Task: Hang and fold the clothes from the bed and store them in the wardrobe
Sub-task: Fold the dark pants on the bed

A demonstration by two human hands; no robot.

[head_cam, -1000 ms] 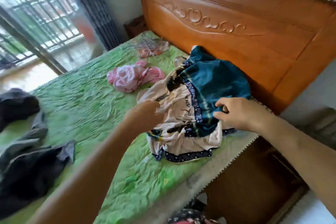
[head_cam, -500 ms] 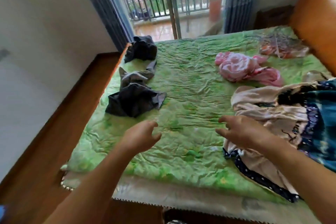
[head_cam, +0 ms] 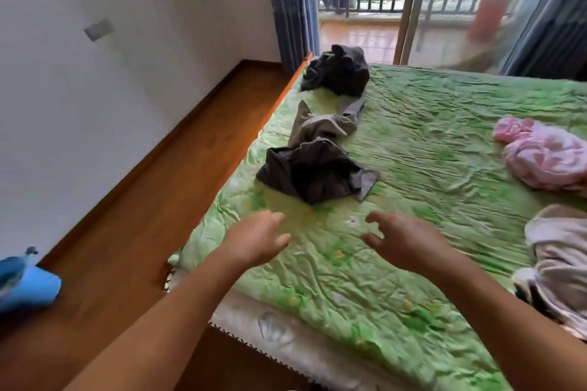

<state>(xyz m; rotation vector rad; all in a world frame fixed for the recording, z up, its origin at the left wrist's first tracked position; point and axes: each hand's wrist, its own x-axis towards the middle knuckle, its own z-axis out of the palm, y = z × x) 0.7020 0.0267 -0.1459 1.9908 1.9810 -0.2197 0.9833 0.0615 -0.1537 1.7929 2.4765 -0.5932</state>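
The bed with a wrinkled green quilted cover (head_cam: pixel 428 263) fills most of the view. A second ago you faced its wooden headboard. Now your view has swung toward the foot of the bed and the barred balcony door.

The cream patterned garment (head_cam: pixel 562 263) that both your grips held a second ago lies released at the right edge, only partly in view. A crumpled pink garment (head_cam: pixel 546 157) sits beyond it.

Along the left side of the bed three dark pieces lie in a row. Nearest you is a rumpled dark grey garment (head_cam: pixel 314 173). A lighter grey twisted garment (head_cam: pixel 324 125) touches its far side. Farthest is a black heaped garment (head_cam: pixel 340 74) by the corner.

Your left grip (head_cam: pixel 254 241) and right grip (head_cam: pixel 406 241) now hover over bare quilt just short of the dark grey garment. Both are empty, with fingers loosely spread and slightly curled.

You seem to have finished with the cream piece and moved on to the dark grey one. Nothing is hung or stored yet, and the wardrobe is out of view.

A blue object (head_cam: pixel 25 282) lies on the wooden floor to the left.
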